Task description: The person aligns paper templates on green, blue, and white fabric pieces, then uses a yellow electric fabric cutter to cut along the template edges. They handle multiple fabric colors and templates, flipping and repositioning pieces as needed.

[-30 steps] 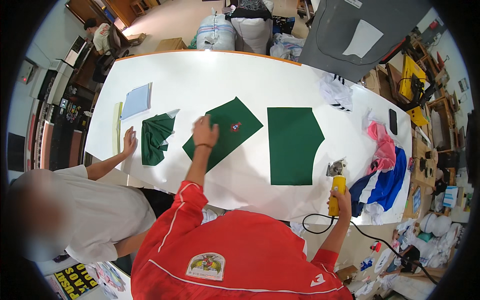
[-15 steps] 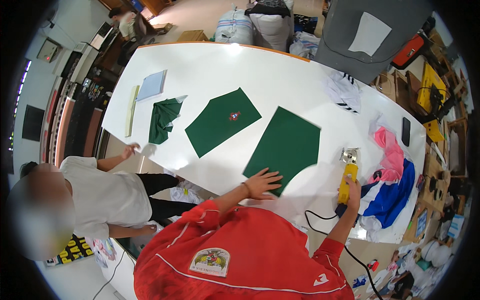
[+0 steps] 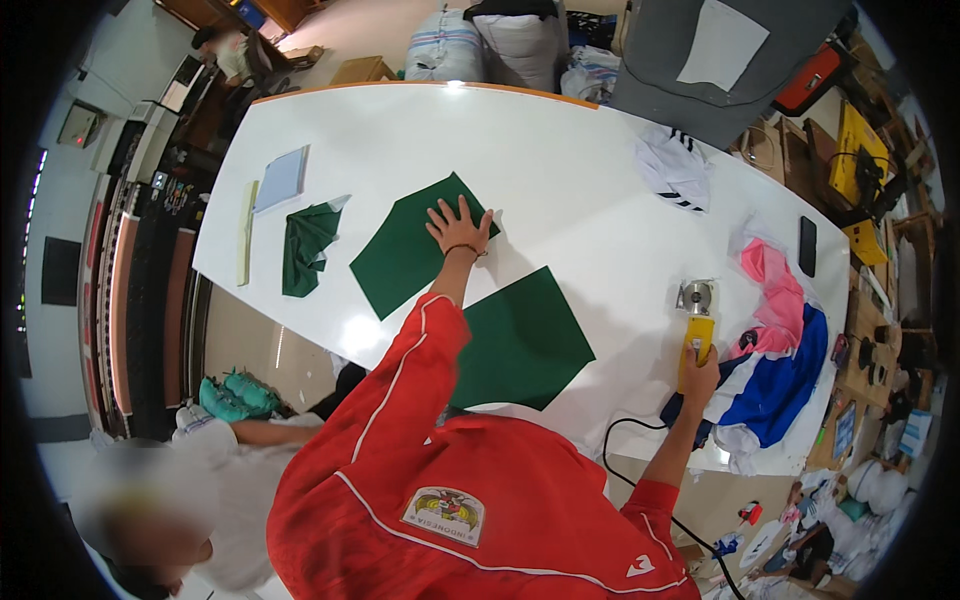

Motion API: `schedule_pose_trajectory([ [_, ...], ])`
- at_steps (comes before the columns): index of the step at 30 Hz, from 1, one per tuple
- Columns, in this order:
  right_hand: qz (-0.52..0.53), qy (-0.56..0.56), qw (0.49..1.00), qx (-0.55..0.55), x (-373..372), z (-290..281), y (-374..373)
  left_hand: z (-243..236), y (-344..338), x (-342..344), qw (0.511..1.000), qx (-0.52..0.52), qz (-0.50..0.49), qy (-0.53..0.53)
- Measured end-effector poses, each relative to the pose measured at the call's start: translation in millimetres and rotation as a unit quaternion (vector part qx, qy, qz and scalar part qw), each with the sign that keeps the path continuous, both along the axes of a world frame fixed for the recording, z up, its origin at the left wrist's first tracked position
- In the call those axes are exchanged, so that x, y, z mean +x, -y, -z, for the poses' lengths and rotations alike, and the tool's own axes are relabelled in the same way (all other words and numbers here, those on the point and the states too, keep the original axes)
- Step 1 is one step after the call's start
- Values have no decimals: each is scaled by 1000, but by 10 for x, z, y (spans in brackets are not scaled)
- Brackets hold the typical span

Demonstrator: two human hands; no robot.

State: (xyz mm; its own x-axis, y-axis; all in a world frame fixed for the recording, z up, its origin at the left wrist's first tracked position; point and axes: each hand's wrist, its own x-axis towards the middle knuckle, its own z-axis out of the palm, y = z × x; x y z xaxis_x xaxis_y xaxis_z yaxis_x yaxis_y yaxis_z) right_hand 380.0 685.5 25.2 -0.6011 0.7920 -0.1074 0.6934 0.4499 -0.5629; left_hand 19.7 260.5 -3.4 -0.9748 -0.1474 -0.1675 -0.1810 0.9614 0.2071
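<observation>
My left hand lies spread and flat on a dark green fabric panel, over the spot where its crest was visible. A second green panel lies closer to me, partly under my red left sleeve. In my right hand is the body of a yellow electric round-blade fabric cutter. Its metal head and disc point away from me on the white table, to the right of both panels. Farther left rests a crumpled green cloth piece.
A pale blue pad and a yellowish strip lie at the left. Pink fabric, blue fabric and a phone occupy the right. The cutter's black cord hangs off the near edge. A co-worker bends at lower left.
My left hand has gone from the nearer green panel to the crested one. The nearer panel has shifted toward me and turned. The co-worker has bent down. The cutter remains in my right hand.
</observation>
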Motion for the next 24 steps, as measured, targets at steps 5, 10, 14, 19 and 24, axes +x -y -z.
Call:
schedule_pose_trajectory([
  [5, -23, -45, 980, 191, -75, -255, 446, 42, -618, 61, 948, 40, 315, 2],
  [10, -129, -151, 971, 135, -261, -252, 941, -256, -728, 887, 898, 186, 384, -109],
  [14, -196, -181, 964, -18, -760, -239, 1251, -384, -120, 2061, 958, 168, 224, -54],
  [19, -333, -168, 928, 12, -1684, -91, 1437, -238, 627, 2892, 993, 35, 70, 86],
  [24, -448, -108, 873, 161, -2153, 163, 1762, 50, 1374, 2163, 986, -13, 158, 56],
])
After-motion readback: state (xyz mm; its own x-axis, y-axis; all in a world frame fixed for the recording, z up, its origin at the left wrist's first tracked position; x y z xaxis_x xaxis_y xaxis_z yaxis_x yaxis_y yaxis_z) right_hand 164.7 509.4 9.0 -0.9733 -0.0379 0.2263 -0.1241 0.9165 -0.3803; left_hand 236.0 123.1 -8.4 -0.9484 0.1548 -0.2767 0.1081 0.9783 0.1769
